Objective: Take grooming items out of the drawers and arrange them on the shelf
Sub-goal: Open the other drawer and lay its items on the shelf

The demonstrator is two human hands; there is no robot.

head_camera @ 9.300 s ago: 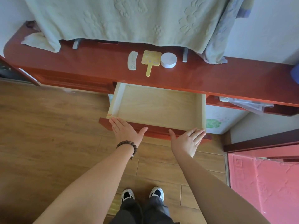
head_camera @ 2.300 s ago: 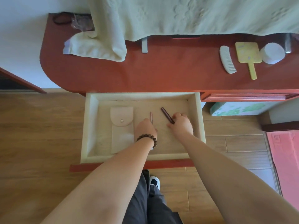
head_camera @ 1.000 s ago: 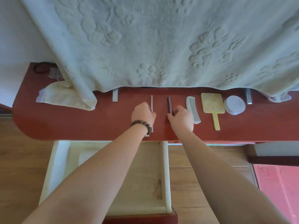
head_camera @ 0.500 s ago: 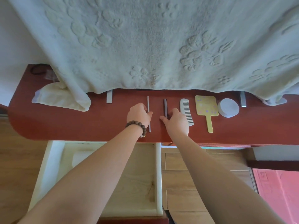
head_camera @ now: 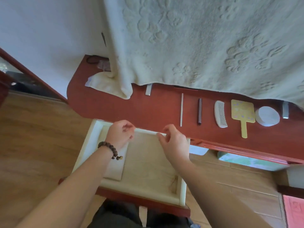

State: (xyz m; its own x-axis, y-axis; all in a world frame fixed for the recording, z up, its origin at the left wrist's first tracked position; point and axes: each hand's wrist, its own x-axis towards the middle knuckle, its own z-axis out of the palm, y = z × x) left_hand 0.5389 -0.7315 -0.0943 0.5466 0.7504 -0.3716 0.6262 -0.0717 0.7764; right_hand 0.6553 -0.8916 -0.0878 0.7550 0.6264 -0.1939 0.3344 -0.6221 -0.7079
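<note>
On the red shelf [head_camera: 148, 109] lie in a row a thin pale stick [head_camera: 181, 109], a dark brown stick [head_camera: 199, 111], a white comb [head_camera: 220, 116], a yellow hand mirror [head_camera: 242, 112] and a round white jar [head_camera: 267, 116]. Below it the pale wooden drawer [head_camera: 92, 145] stands open. A cream pouch [head_camera: 116, 167] lies inside at the left, partly under my left wrist. My left hand [head_camera: 120, 134] and my right hand [head_camera: 174, 142] hover over the drawer's back edge, fingers loosely curled, holding nothing.
A pale green embossed towel [head_camera: 197, 43] hangs over the shelf's back and covers a mirror bracket [head_camera: 148, 90]. A dark hair tie and small bag [head_camera: 98, 61] lie at the shelf's left end. Wooden floor lies to the left, a pink mat [head_camera: 294, 211] at right.
Both hands let go of the two sticks on the shelf and drew back over the open drawer. The view shifted left and tilted.
</note>
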